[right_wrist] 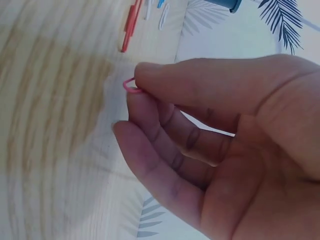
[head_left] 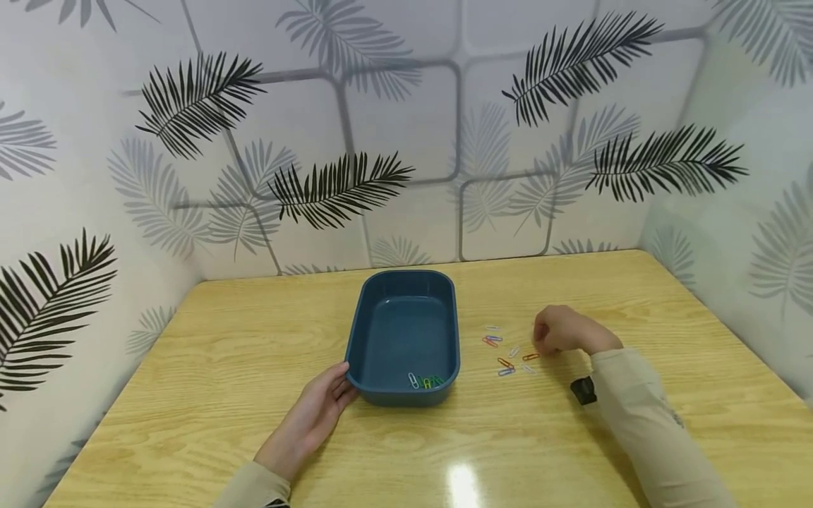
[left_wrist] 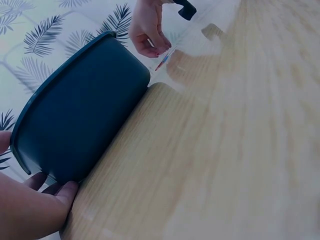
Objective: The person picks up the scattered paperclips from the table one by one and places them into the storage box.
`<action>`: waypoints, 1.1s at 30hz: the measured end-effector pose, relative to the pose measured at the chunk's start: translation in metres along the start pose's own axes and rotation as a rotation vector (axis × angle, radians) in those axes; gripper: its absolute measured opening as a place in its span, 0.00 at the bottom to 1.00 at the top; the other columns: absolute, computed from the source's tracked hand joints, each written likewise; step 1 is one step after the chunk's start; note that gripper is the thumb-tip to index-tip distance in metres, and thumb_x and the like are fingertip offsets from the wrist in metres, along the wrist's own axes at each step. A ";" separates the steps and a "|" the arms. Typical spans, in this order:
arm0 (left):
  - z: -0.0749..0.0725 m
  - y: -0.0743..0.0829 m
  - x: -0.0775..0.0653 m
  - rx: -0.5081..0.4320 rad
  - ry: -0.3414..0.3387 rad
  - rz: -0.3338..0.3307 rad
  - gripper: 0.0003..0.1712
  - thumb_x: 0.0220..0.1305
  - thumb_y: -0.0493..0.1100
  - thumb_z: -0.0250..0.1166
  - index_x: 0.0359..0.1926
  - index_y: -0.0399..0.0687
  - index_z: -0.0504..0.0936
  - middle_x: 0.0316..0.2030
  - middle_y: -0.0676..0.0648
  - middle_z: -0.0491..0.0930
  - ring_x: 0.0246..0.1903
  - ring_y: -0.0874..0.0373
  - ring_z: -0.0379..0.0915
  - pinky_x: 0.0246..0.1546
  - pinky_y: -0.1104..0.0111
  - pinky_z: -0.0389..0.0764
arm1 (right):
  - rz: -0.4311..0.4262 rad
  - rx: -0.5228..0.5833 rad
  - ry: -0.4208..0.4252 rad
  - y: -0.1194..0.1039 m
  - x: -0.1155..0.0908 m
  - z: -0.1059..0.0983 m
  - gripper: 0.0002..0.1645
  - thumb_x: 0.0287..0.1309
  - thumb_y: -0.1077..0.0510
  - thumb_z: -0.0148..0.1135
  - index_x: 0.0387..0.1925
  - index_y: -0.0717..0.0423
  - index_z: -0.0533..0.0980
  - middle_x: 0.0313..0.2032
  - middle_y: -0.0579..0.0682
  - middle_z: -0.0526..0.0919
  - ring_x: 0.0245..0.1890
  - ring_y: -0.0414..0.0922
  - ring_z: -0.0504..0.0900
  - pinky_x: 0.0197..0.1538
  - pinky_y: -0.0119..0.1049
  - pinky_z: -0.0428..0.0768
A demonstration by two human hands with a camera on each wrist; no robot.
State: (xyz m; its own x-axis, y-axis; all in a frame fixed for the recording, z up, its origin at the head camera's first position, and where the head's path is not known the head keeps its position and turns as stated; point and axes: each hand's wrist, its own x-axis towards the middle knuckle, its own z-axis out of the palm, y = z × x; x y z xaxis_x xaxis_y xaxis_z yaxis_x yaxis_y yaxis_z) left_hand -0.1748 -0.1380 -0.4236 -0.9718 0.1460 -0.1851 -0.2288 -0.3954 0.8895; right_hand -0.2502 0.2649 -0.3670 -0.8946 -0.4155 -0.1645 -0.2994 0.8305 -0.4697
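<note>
A dark blue rectangular tray (head_left: 406, 400) stands on the table, with a white paper clip (head_left: 413, 381) and several green and yellow paper clips (head_left: 435, 382) at its near end. My left hand (head_left: 317, 409) holds the tray's near left corner, thumb at the rim and fingers against the side. To the right of the tray, my right hand (head_left: 568, 330) is low over the table. It pinches a pink paper clip (right_wrist: 131, 87) between thumb and fingertip; most of the clip is hidden. Beside it lie several loose clips, among them an orange paper clip (head_left: 505, 363).
The wooden table (head_left: 254, 339) meets a wall (head_left: 406, 233) with a leaf pattern at its back and sides. A black object (head_left: 584, 390) sits at the right wrist. Light glares off the table's front middle.
</note>
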 end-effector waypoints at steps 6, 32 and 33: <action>0.000 0.000 0.000 -0.007 0.013 0.003 0.25 0.71 0.40 0.52 0.62 0.26 0.66 0.52 0.42 0.77 0.53 0.54 0.71 0.56 0.64 0.71 | -0.037 0.002 0.018 0.000 0.003 -0.001 0.03 0.51 0.69 0.63 0.26 0.62 0.76 0.25 0.48 0.76 0.23 0.42 0.72 0.28 0.35 0.73; 0.000 -0.002 -0.002 -0.004 0.007 -0.002 0.25 0.72 0.39 0.52 0.63 0.26 0.66 0.53 0.42 0.76 0.54 0.54 0.71 0.58 0.63 0.70 | -0.193 0.040 0.187 -0.030 0.013 0.018 0.04 0.54 0.71 0.58 0.32 0.64 0.77 0.27 0.48 0.79 0.27 0.42 0.75 0.31 0.38 0.76; 0.000 -0.002 -0.002 -0.005 0.008 -0.003 0.24 0.72 0.39 0.52 0.62 0.26 0.66 0.53 0.42 0.77 0.54 0.54 0.71 0.58 0.63 0.70 | -0.197 0.044 0.185 -0.031 0.012 0.019 0.04 0.55 0.71 0.58 0.33 0.64 0.77 0.27 0.48 0.79 0.27 0.42 0.75 0.31 0.37 0.76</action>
State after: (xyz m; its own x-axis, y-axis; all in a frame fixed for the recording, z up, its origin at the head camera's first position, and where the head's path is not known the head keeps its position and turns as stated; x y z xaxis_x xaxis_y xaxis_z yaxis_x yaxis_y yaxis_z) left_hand -0.1728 -0.1376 -0.4248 -0.9715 0.1400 -0.1915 -0.2324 -0.3998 0.8866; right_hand -0.2457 0.2267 -0.3707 -0.8672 -0.4892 0.0933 -0.4625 0.7216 -0.5151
